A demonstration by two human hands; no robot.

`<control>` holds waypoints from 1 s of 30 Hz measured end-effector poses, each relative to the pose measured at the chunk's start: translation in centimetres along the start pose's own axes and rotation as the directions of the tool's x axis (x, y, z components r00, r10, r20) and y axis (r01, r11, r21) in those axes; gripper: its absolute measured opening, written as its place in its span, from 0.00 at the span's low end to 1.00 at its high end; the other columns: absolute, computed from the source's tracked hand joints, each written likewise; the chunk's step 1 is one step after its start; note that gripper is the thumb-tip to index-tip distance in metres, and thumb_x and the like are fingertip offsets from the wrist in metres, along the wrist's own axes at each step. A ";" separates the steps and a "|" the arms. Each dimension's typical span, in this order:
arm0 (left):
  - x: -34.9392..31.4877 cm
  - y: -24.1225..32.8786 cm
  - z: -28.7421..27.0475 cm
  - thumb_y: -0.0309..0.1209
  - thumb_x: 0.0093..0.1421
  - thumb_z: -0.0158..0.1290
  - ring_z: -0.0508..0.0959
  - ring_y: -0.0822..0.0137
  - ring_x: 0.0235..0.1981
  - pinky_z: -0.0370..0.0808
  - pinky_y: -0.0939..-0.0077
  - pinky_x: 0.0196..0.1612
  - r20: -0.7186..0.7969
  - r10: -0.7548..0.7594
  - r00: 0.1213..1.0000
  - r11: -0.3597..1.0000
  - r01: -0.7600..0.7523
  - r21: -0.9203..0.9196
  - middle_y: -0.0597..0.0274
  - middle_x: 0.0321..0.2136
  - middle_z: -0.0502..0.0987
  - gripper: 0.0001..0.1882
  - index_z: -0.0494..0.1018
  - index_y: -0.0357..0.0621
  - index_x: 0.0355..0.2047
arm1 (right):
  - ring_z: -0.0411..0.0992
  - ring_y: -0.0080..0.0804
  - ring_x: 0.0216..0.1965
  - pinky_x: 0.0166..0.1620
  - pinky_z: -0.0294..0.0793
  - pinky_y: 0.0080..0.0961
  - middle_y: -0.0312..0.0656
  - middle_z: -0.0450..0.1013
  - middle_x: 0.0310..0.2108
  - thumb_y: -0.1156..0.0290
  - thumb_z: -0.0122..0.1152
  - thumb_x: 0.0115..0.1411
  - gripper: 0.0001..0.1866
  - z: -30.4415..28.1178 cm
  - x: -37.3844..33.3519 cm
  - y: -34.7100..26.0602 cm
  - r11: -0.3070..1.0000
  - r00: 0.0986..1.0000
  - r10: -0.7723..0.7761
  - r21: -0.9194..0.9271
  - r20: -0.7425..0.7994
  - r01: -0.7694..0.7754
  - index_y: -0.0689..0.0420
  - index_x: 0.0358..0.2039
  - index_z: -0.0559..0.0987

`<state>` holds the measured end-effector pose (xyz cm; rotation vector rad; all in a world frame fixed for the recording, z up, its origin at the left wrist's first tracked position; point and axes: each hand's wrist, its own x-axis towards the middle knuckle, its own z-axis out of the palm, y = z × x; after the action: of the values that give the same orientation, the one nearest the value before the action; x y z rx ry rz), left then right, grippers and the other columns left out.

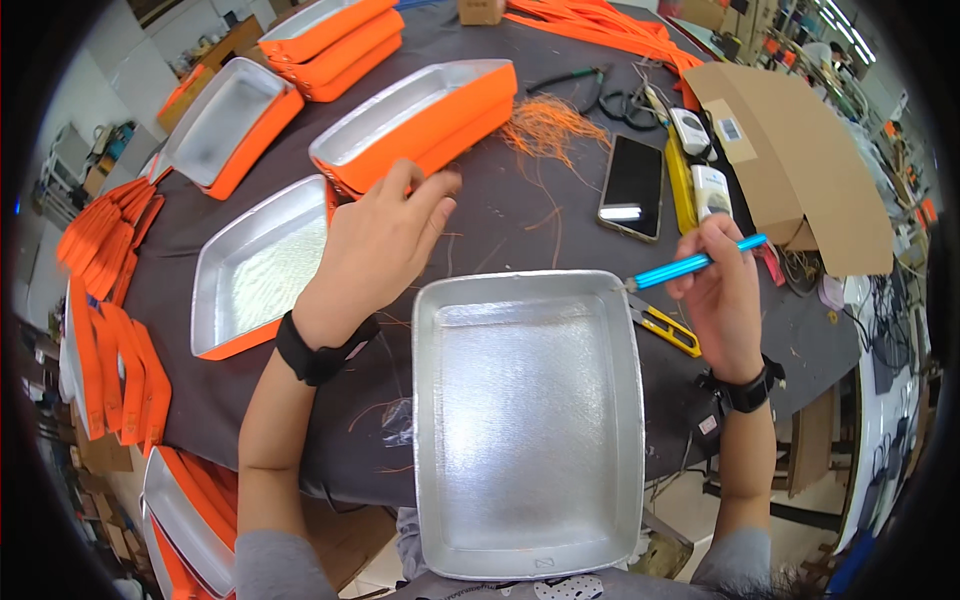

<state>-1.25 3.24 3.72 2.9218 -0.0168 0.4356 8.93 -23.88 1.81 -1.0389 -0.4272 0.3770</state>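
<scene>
A silver-lined rectangular tray-shaped piece rests at the table's near edge, its open side facing me. My right hand is closed around a slim blue pencil, whose tip points left at the tray's far right corner. Over the table to the left, my left hand has bent fingers somewhat apart, and I see nothing in it. Its fingertips are just in front of an orange-sided, silver-lined box; contact cannot be made out. Another such box lies beside my left wrist, partly hidden by it.
More orange boxes are stacked at the far left, with folded orange strips at the left edge. A phone, a yellow cutter, scissors, loose orange threads and a cardboard piece lie to the right.
</scene>
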 end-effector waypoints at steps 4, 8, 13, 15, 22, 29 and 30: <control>-0.8 0.3 -0.2 0.41 0.54 0.49 0.71 0.56 0.32 0.69 0.68 0.35 -0.009 0.017 1.000 1.000 -0.017 0.012 0.53 0.34 0.66 0.18 0.69 0.44 0.41 | 0.65 0.20 0.20 0.25 0.67 0.18 0.38 0.68 0.22 0.69 0.47 0.59 0.06 -0.3 -0.1 -0.1 1.000 1.000 -0.012 0.011 -0.022 0.012 0.56 0.29 0.65; -2.3 0.3 1.5 0.42 0.49 0.54 0.67 0.63 0.36 0.63 0.72 0.38 0.126 0.259 0.958 0.964 -0.265 0.028 0.56 0.32 0.64 0.15 0.73 0.42 0.29 | 0.64 0.19 0.23 0.27 0.65 0.17 0.36 0.67 0.23 0.68 0.47 0.60 0.06 -0.8 0.5 0.3 0.988 0.997 -0.006 0.157 0.078 -0.006 0.55 0.29 0.66; -2.7 -1.1 -0.3 0.37 0.49 0.54 0.68 0.60 0.29 0.61 0.70 0.33 -0.112 0.220 0.969 0.976 -0.220 0.012 0.57 0.29 0.62 0.12 0.69 0.42 0.23 | 0.63 0.17 0.32 0.30 0.62 0.12 0.34 0.65 0.32 0.67 0.46 0.60 0.12 -5.4 1.9 0.6 0.955 0.992 -0.106 0.283 0.070 0.082 0.58 0.42 0.68; -2.4 -1.9 -3.9 0.36 0.49 0.54 0.68 0.55 0.23 0.64 0.64 0.28 -0.245 0.166 0.955 0.984 -0.144 0.103 0.52 0.28 0.64 0.12 0.67 0.40 0.21 | 0.61 0.16 0.28 0.29 0.61 0.12 0.34 0.62 0.29 0.69 0.45 0.61 0.09 -5.4 1.1 -1.1 0.957 0.988 -0.126 0.251 -0.091 0.145 0.60 0.39 0.67; -10.1 -6.1 -16.6 0.43 0.57 0.44 0.71 0.58 0.35 0.67 0.70 0.39 -0.660 -0.370 0.654 0.726 0.647 0.234 0.53 0.39 0.67 0.20 0.70 0.40 0.40 | 0.59 0.15 0.25 0.28 0.61 0.13 0.35 0.63 0.28 0.69 0.46 0.61 0.11 -3.9 1.0 0.2 0.981 0.991 -0.028 0.185 -0.132 0.052 0.62 0.42 0.65; -20.9 -17.7 -16.0 0.51 0.56 0.41 0.74 0.62 0.30 0.74 0.68 0.26 -0.465 -0.869 0.169 0.387 0.818 -0.425 0.54 0.31 0.71 0.27 0.67 0.37 0.41 | 0.61 0.12 0.27 0.31 0.61 0.11 0.30 0.64 0.30 0.65 0.46 0.61 0.11 -3.5 1.1 1.2 0.988 0.995 0.029 0.151 -0.091 -0.015 0.56 0.42 0.67; -23.5 -19.5 -16.1 0.52 0.56 0.40 0.74 0.62 0.29 0.75 0.69 0.24 -0.426 -0.897 0.119 0.328 0.824 -0.461 0.55 0.31 0.70 0.29 0.67 0.36 0.41 | 0.62 0.12 0.29 0.32 0.61 0.11 0.30 0.65 0.31 0.64 0.47 0.61 0.13 -3.2 1.2 1.5 0.989 0.989 0.045 0.146 -0.144 -0.023 0.56 0.43 0.68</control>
<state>-27.60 24.96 8.47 1.9020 1.6297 1.0523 11.47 -24.96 -0.68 -0.9266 -0.2462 0.3539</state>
